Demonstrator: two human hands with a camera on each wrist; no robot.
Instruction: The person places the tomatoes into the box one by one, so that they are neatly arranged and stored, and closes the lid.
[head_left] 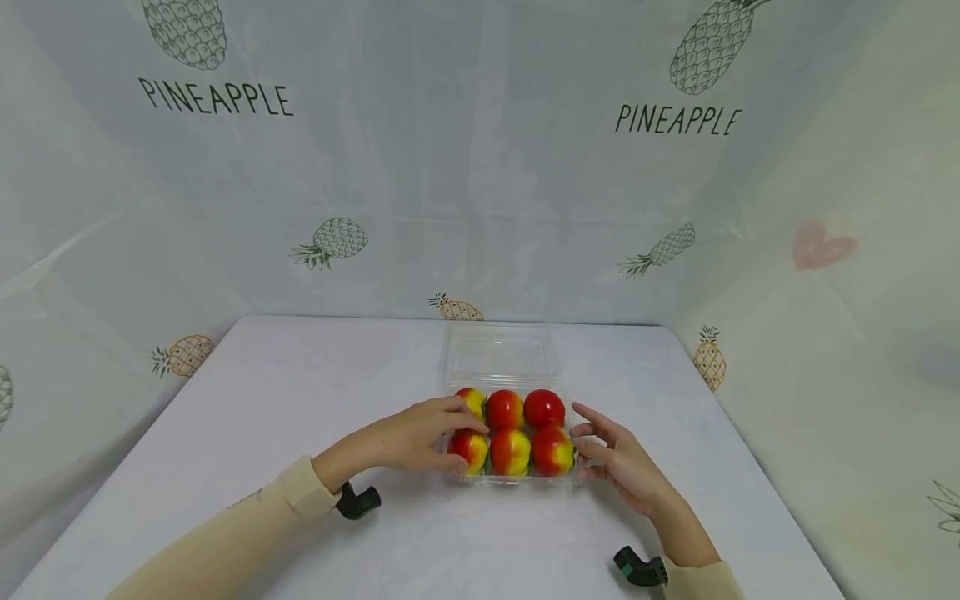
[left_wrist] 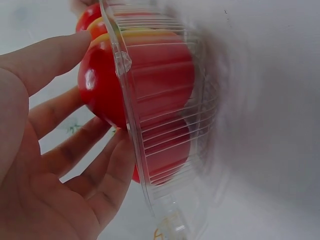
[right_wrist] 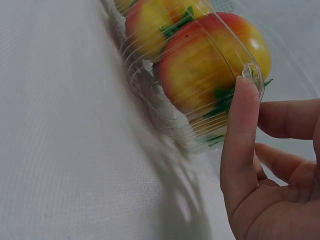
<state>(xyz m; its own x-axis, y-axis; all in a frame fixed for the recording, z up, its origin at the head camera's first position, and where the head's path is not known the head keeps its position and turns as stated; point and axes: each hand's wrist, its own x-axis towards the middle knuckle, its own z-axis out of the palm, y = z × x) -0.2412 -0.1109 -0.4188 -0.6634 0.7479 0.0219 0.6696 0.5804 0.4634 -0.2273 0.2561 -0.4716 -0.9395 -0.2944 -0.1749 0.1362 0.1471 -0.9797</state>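
Note:
A clear plastic clamshell box [head_left: 517, 481] holds several red-and-yellow apples with green leaves, in two rows. At its left side is my left hand [head_left: 427, 433]. In the left wrist view its thumb and fingers curve around the near-left apple [left_wrist: 102, 80], thumb at the near side, fingers reaching over to the far side. My right hand [head_left: 618, 458] is at the box's right end, fingers spread and relaxed. Its thumb [right_wrist: 242, 115] touches the rim's corner tab in the right wrist view, next to the near-right apple [right_wrist: 200, 65].
The box's lid [head_left: 497, 352] lies folded back behind the apples. Under everything is a white-covered table [head_left: 337, 358]. A pale curtain [head_left: 465, 150] printed with pineapples encloses the back and sides. Black camera mounts [head_left: 358, 502] sit at both wrists.

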